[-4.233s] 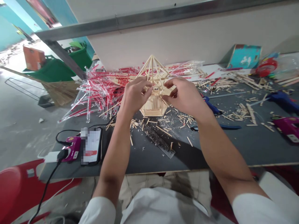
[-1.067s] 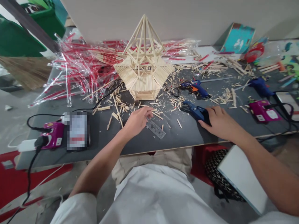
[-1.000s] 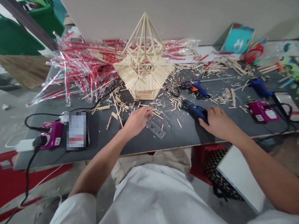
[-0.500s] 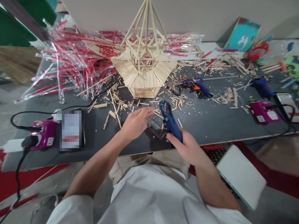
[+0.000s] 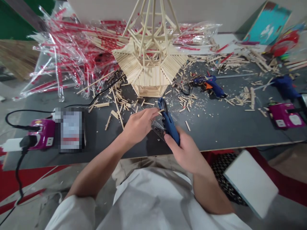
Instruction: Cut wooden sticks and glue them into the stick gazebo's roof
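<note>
My right hand point(image 5: 185, 150) is wrapped around a blue hand cutter point(image 5: 171, 124), its head pointing away from me. Pinched in the fingertips of my left hand point(image 5: 140, 123) is a short wooden stick point(image 5: 160, 111), whose end reaches the cutter's head; whether it lies between the jaws I cannot tell. Below the two hands lies a clear plastic piece with dark markings point(image 5: 157, 126), partly covered by the left fingers. Just beyond them stands a model pavilion built of wooden sticks point(image 5: 151, 75), with a slatted roof and an open frame on top.
Stick offcuts point(image 5: 117, 102) litter the grey table point(image 5: 103, 127). Red-printed plastic wrappers point(image 5: 72, 54) heap up at the back left. A phone point(image 5: 72, 129) lies beside a purple power adapter point(image 5: 44, 132). Blue glue guns point(image 5: 214, 86) and another purple adapter point(image 5: 286, 115) are on the right.
The cutter in my right hand has moved left, towards the stick in my left fingers, and its head now meets the stick's end. The view has shifted slightly.
</note>
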Motion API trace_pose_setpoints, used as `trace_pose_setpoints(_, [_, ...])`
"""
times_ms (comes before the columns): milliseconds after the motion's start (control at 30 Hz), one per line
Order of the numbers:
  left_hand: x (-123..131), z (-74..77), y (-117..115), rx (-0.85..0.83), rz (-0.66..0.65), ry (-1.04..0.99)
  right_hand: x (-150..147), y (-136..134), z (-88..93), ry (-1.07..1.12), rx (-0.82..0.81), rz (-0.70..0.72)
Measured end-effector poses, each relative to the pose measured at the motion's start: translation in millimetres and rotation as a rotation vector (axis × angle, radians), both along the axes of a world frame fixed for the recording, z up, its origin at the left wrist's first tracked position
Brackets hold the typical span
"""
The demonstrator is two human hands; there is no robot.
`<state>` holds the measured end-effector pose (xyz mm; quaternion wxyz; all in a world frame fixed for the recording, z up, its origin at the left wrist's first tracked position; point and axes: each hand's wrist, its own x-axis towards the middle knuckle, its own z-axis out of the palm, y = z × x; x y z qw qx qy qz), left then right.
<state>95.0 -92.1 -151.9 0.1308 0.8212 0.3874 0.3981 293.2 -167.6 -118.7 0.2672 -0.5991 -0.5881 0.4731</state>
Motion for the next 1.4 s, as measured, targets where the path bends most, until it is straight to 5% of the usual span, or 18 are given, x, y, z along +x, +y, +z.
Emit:
trace_pose_setpoints(767, [-5.0,-5.9,0.6,-0.031,0.016,0.03,-9.0,0.1,-8.7,-0.133,0.073,0.035])
trace_pose_setpoints(1400, [1.8,-5.7,-0.8,-0.043,0.172,0.075,-18.3,2.6,-14.2,-0.447,0.17,0.033])
